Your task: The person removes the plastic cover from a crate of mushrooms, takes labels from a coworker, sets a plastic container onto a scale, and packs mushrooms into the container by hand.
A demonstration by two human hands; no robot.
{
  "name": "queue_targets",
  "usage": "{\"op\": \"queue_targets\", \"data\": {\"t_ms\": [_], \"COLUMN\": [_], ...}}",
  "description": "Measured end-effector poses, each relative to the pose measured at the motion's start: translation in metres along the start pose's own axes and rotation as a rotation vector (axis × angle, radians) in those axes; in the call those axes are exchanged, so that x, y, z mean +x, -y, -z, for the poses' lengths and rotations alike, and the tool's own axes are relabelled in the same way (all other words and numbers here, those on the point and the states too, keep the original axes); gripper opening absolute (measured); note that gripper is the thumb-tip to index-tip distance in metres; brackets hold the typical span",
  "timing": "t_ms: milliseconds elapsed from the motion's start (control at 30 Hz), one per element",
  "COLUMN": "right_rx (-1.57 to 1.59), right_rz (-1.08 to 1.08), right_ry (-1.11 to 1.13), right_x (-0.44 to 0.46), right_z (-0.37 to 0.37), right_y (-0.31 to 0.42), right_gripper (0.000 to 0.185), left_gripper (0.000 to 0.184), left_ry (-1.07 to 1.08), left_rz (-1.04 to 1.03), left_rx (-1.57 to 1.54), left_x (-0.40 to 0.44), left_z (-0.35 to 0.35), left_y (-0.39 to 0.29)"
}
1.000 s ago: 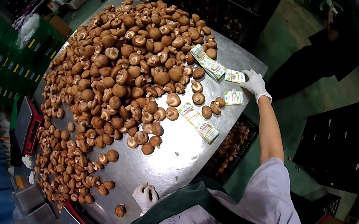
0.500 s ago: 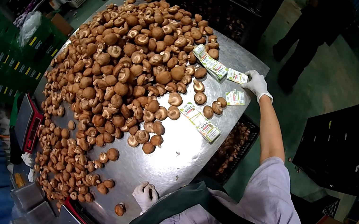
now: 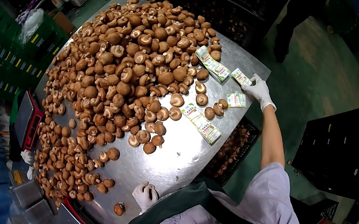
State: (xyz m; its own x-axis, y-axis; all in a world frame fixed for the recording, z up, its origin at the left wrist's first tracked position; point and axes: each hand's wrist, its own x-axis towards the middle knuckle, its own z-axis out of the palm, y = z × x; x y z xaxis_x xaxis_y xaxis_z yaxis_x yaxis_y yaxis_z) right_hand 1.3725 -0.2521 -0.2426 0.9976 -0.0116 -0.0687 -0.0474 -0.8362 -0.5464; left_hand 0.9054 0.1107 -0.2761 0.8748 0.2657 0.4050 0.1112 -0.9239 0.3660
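The hands are well apart: the right hand (image 3: 261, 92) seems to pinch a small label stack (image 3: 240, 76) near the table (image 3: 169, 170) edge, the left hand (image 3: 145, 196) lies curled, its grip impossible to tell; a careless outward sweep could drop the neighbouring labels (image 3: 237, 100) toward the crate (image 3: 251, 144), with more room inward, short of the mushrooms (image 3: 122, 88)

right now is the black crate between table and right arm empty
Not empty: the crate holds brown mushrooms; how full, cannot tell.
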Motion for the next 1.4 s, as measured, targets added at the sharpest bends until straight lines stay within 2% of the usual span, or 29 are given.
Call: {"op": "queue_targets", "data": {"t_ms": [33, 167, 233, 267, 333, 433, 533, 867, 1067, 1133, 1267, 1333, 1367, 1400], "right_rx": [0.12, 0.255, 0.088, 0.088, -0.12, -0.098, -0.155, -0.149, -0.176, -0.158, -0.175, -0.086, -0.086, -0.134], "right_rz": [-0.014, -0.056, -0.052, -0.049, 0.037, -0.031, 0.035, 0.004, 0.032, -0.012, 0.0, -0.069, -0.065, 0.01], "right_ry": [-0.027, 0.032, 0.117, 0.12, 0.058, 0.118, 0.039, 0.1, 0.003, 0.096, 0.108, 0.033, 0.033, -0.091], "right_x": [0.002, 0.001, -0.006, -0.007, -0.008, -0.011, -0.012, -0.01, -0.008, -0.011, -0.01, -0.012, -0.01, -0.009], "right_z": [-0.003, 0.005, 0.015, 0.012, 0.008, 0.013, 0.007, 0.008, 0.0, 0.009, 0.009, 0.01, 0.007, 0.0], "right_y": [-0.006, -0.007, 0.01, 0.011, 0.015, 0.026, 0.022, 0.022, 0.015, 0.025, 0.025, 0.033, 0.038, 0.042], "right_gripper": [0.041, 0.044, 0.046, 0.046, 0.048, 0.049, 0.05, 0.052, 0.049, 0.051, 0.057, 0.067, 0.067, 0.07], "left_gripper": [0.014, 0.014, 0.014, 0.013, 0.013, 0.012, 0.012, 0.012, 0.012, 0.012, 0.012, 0.012, 0.012, 0.012], "left_ry": [0.0, 0.005, 0.009, 0.018, 0.026, 0.034, 0.008, 0.022, 0.017, 0.013, 0.016, 0.013, 0.018, 0.023], "left_rz": [0.0, -0.003, 0.0, 0.005, 0.011, 0.004, 0.008, 0.018, 0.01, 0.014, 0.013, 0.014, 0.015, 0.015], "left_rx": [0.001, -0.011, -0.016, -0.022, -0.025, -0.041, -0.043, -0.032, -0.001, 0.007, 0.006, 0.007, -0.003, -0.013], "left_x": [0.0, 0.001, 0.002, 0.002, 0.002, 0.002, 0.002, 0.0, -0.001, -0.003, -0.003, -0.002, -0.001, -0.001], "left_z": [0.0, 0.0, 0.001, 0.002, 0.003, 0.001, 0.0, 0.0, -0.001, -0.002, -0.001, -0.001, -0.001, -0.001], "left_y": [0.0, 0.0, 0.0, 0.0, 0.0, 0.001, 0.0, 0.001, 0.001, 0.002, 0.002, 0.002, 0.002, 0.001]}}
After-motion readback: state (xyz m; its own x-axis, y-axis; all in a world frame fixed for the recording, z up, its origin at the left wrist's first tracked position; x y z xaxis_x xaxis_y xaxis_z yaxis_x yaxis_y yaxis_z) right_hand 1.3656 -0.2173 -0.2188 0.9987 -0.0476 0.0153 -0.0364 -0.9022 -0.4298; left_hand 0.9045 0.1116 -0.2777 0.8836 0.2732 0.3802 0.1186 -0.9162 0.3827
